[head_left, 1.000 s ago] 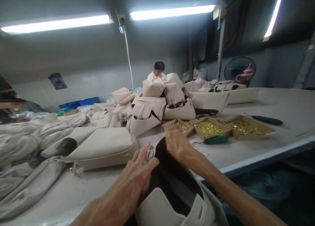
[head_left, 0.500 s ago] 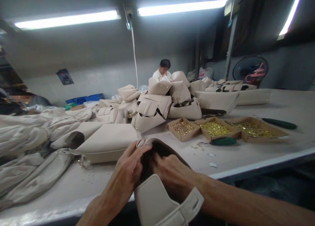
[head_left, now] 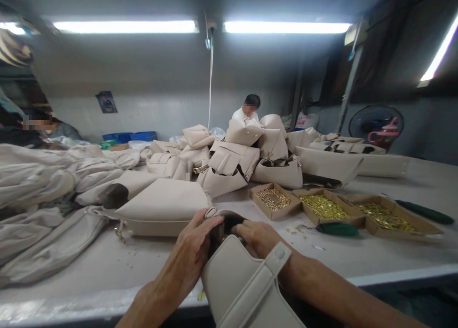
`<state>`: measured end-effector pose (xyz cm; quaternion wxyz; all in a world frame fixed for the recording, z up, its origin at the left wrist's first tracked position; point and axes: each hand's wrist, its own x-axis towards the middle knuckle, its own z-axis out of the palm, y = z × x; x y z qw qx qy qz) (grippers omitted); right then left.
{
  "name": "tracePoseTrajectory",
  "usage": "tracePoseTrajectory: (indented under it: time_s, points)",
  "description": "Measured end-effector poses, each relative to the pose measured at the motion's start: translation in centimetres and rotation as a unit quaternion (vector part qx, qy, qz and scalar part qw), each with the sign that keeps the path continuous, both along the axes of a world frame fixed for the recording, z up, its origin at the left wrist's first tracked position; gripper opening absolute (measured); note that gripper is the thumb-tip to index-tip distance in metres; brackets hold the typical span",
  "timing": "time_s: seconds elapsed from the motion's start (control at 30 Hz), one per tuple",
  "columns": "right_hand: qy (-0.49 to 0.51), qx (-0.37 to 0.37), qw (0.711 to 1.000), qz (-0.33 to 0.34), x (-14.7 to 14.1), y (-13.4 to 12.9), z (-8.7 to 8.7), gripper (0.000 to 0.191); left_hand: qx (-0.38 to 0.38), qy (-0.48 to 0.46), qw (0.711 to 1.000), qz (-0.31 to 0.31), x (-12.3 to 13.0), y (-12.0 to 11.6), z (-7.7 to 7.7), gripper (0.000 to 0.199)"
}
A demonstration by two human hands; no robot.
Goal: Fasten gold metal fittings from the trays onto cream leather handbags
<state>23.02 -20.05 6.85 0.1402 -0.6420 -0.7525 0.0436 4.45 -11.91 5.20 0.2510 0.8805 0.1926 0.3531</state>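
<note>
A cream bag [head_left: 238, 275] with a flap and strap hangs at the table's front edge, its dark opening facing up. My left hand [head_left: 193, 244] is closed on the rim at the bag's left side, thumb and fingers pinching it near a small loop. At the opening's right side, my right hand [head_left: 259, 237] has its fingers curled at the rim; the fingertips are partly hidden inside. Just behind my left hand lies another cream bag [head_left: 166, 201] on its side.
Three cardboard trays of small metal pieces, the nearest tray [head_left: 274, 201] among them, sit at right with green-handled tools [head_left: 338, 229]. Bags [head_left: 229, 161] are piled behind, cloth-like covers [head_left: 36, 175] lie left. A person [head_left: 246, 111] sits beyond the pile; another is far left.
My right hand has drawn back from deep inside the bag to its rim. The flap and strap have swung up and rightward. The camera view has shifted and levelled.
</note>
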Motion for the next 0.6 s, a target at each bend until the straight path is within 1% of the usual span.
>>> tracePoseTrajectory:
  time_s: [0.07, 0.1, 0.17, 0.23, 0.3, 0.33, 0.4, 0.47, 0.53, 0.6]
  points:
    - [0.052, 0.040, 0.998, -0.022, 0.0, -1.3, 0.8, 0.022, -0.012, -0.019, 1.000, -0.006, 0.3, 0.5, 0.1, 0.039]
    - [0.077, 0.061, 0.995, -0.033, 0.0, -1.8, 0.9, 0.024, -0.018, -0.026, 0.999, -0.008, 0.4, 0.6, 0.2, 0.040]
    - [0.089, 0.094, 0.990, -0.051, 0.1, -2.2, 0.4, 0.029, -0.029, -0.032, 0.999, -0.014, 0.8, 0.9, 0.3, 0.041]
    - [0.056, 0.107, 0.990, -0.071, 0.4, -1.7, -0.7, 0.036, -0.038, -0.029, 0.998, -0.026, 1.1, 1.1, 0.4, 0.041]
    - [0.021, 0.101, 0.990, -0.096, 0.8, -0.8, -1.7, 0.043, -0.048, -0.018, 0.998, -0.040, 1.3, 1.2, 0.4, 0.040]
    - [0.012, 0.086, 0.991, -0.098, 1.0, -0.3, -2.0, 0.046, -0.054, -0.014, 0.998, -0.042, 1.4, 1.2, 0.4, 0.040]
    - [0.011, 0.060, 0.993, -0.096, 1.1, 0.3, -2.3, 0.050, -0.063, -0.010, 0.997, -0.042, 1.6, 1.1, 0.6, 0.039]
    - [0.029, 0.048, 0.994, -0.093, 0.9, 0.6, -2.0, 0.046, -0.068, -0.013, 0.996, -0.055, 1.9, 0.8, 0.9, 0.037]
    - [0.055, 0.059, 0.993, -0.086, 0.6, 0.8, -1.7, 0.033, -0.070, -0.018, 0.994, -0.081, 2.2, 0.5, 1.2, 0.034]
    - [0.075, 0.074, 0.992, -0.065, 0.3, 1.0, -1.2, 0.022, -0.066, -0.020, 0.993, -0.091, 2.6, 0.4, 1.4, 0.031]
